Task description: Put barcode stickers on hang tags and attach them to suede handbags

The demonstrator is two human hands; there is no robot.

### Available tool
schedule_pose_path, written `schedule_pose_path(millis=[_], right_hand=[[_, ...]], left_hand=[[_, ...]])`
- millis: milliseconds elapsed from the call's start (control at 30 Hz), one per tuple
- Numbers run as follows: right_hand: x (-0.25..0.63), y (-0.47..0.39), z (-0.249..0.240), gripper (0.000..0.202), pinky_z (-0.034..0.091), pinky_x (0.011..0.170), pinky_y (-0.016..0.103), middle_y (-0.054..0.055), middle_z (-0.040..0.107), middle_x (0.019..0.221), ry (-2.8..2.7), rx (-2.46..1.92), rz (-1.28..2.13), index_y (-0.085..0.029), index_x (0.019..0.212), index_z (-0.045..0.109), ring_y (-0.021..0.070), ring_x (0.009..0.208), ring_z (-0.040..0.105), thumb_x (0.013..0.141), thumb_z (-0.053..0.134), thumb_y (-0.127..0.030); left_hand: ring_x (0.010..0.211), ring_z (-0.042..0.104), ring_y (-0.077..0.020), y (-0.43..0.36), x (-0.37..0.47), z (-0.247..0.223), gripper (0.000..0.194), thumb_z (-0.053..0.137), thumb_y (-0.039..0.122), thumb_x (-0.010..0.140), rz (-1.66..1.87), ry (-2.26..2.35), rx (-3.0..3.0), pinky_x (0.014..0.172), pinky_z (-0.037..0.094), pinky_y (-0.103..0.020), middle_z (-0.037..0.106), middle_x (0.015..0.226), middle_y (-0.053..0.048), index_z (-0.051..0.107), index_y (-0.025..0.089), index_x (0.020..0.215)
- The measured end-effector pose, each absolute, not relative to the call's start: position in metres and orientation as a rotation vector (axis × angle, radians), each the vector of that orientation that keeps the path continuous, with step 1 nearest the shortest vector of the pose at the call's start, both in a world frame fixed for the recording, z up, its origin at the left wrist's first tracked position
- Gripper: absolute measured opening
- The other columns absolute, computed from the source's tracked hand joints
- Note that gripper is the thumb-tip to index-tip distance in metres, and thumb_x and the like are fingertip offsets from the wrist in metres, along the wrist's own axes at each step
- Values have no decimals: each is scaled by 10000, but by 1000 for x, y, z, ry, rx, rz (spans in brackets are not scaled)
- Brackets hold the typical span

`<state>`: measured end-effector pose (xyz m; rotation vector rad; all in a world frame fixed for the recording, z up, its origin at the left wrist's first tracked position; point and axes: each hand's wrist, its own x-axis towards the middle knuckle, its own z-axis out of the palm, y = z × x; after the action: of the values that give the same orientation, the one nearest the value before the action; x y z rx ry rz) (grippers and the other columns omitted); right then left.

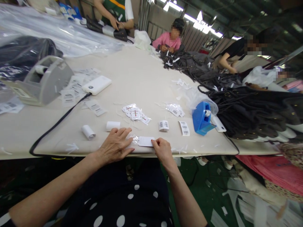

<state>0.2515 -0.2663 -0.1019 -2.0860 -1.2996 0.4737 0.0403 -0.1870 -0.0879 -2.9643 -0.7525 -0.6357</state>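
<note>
A white tag (pixel 145 141) lies flat near the table's front edge, between my hands. My right hand (pixel 163 150) pinches its right end between thumb and fingers. Palm down on the table, my left hand (pixel 117 142) has its fingers spread, beside clear plastic at the tag's left end. A small roll of white labels (pixel 113 126) sits just behind my left hand, and another roll (pixel 88 132) is to its left. Farther back lies a pile of printed tags (pixel 135 113) with strings. Barcode labels (pixel 163 125) stand curled to the right, near a flat label strip (pixel 184 128).
A blue tape dispenser (pixel 201 118) stands right, before dark garments (pixel 260 110). At left are a grey dispenser (pixel 44 80), a white power bank (pixel 97 85) with a black cable, and label sheets (pixel 68 97). Several people work around the table (pixel 132 72).
</note>
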Motion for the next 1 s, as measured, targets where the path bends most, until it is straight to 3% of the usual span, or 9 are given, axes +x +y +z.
schedule_pose_path(millis=[133,233,300,500,633,733,867,1000], right_hand=[[260,-264,-96,147,366,600,276,32,582,691,-1312,-2135,105,-183,756,574,155,598,506,777,511,-315],[277,-255,-98,231,394,743,317,102,569,951,-1316,-2049,-192,-148,976,548,199,846,521,770,482,-228],[291,-245,-104,276,381,803,349,124,553,1017,-1358,-2035,-268,-138,1017,537,225,959,487,753,471,-180],[311,-231,-122,186,414,745,336,77,585,828,-1320,-1966,-281,-155,851,575,188,807,523,792,399,-167],[294,-246,-109,168,422,796,343,75,601,885,-1453,-1631,-427,-185,893,581,177,875,543,821,430,-164],[273,-263,-90,182,420,792,331,62,606,921,-1596,-1426,-494,-217,927,577,165,884,558,810,476,-120],[249,-280,-70,233,421,776,319,37,604,916,-1723,-1302,-498,-259,943,553,155,873,573,794,506,-86],[238,-287,-64,229,426,785,334,33,610,922,-1772,-1239,-432,-268,964,534,152,875,579,816,476,-104]], left_hand=[[988,482,-260,-186,42,-90,248,508,360,816,-668,-624,-3040,847,321,-424,593,1026,-117,612,162,922],[915,517,-225,-186,43,-96,257,497,382,823,-719,-635,-3089,846,327,-401,613,933,-100,603,159,895],[890,529,-219,-186,44,-97,280,485,405,826,-779,-673,-3092,841,331,-396,614,910,-98,598,156,889],[886,542,-224,-187,43,-100,355,478,454,818,-814,-775,-3111,837,336,-399,617,924,-106,579,142,955],[1027,494,-269,-192,43,-92,357,504,440,809,-844,-847,-3094,869,316,-430,578,1104,-142,577,148,1002],[1136,421,-303,-202,51,-73,394,561,428,773,-1065,-998,-3077,926,284,-460,523,1216,-145,573,160,1062],[931,538,-231,-215,71,-45,342,633,392,703,-1399,-1547,-3406,833,402,-364,631,951,-80,612,142,936],[667,539,-146,-223,82,-40,215,686,324,635,-1647,-2298,-3702,649,434,-264,604,663,-2,613,136,709]])
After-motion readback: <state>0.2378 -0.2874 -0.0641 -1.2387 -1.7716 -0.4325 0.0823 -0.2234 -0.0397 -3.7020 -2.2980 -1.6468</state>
